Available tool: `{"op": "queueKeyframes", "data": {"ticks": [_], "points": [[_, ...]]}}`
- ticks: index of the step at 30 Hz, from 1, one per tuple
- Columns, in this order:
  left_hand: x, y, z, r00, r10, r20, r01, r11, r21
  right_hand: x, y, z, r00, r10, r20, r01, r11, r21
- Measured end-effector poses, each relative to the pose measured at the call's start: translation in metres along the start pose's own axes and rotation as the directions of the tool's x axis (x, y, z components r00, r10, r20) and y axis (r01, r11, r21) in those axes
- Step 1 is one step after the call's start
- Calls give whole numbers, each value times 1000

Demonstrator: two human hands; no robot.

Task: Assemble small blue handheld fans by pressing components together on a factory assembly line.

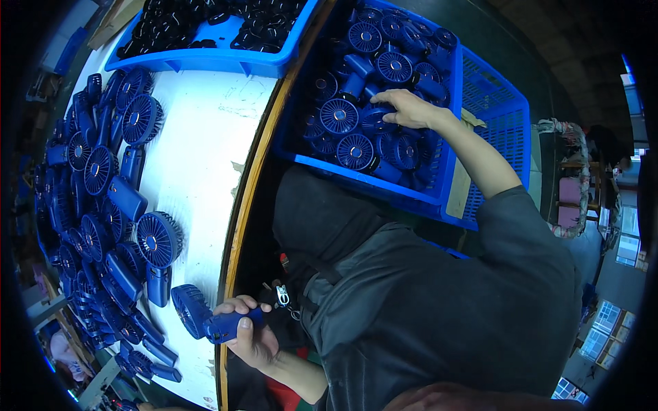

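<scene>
My left hand is closed around the handle of a blue handheld fan, tilted above the table's edge with its round head away from me. At the upper right, my right hand reaches over a blue crate piled with similar blue fans. Its fingers are curved and apart, touching a dark blue fan in the pile. Whether they grip it is hard to make out. A heap of blue handheld fans covers the far left part of the white table.
A blue bin holding many small black parts stands at the table's far end. Wooden edging lines the table beside me. Behind the fan crate is another blue slatted crate. A metal clip hangs by my clothing.
</scene>
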State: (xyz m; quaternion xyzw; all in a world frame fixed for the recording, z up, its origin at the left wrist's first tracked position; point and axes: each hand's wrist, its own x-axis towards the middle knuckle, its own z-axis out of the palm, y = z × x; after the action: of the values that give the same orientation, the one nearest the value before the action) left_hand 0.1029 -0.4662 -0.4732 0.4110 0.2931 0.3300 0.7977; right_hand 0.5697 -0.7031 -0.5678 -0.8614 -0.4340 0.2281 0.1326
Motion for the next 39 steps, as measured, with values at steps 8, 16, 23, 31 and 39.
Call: {"op": "queueKeyframes", "data": {"ticks": [8, 16, 23, 31, 39], "points": [[-1, -4, 4, 1000, 17, 11, -18, 999, 35, 13, -11, 21, 967, -35, -253, -22, 975, -220], [-7, -3, 12, 991, 109, 79, -123, 971, 204, 0, -42, 27, 898, -62, -436, 40, 997, -59], [0, -4, 25, 989, 73, 129, -97, 977, 188, -18, -148, 12, 860, -274, -431, 379, 908, 178], [-1, 2, 33, 984, 65, 166, -88, 987, 136, 106, -215, -126, 608, -474, -637, 534, 838, -114], [-8, 3, 29, 990, 47, 134, -70, 982, 175, 256, -255, -123, 975, -148, -166, 101, 960, -261]]}}
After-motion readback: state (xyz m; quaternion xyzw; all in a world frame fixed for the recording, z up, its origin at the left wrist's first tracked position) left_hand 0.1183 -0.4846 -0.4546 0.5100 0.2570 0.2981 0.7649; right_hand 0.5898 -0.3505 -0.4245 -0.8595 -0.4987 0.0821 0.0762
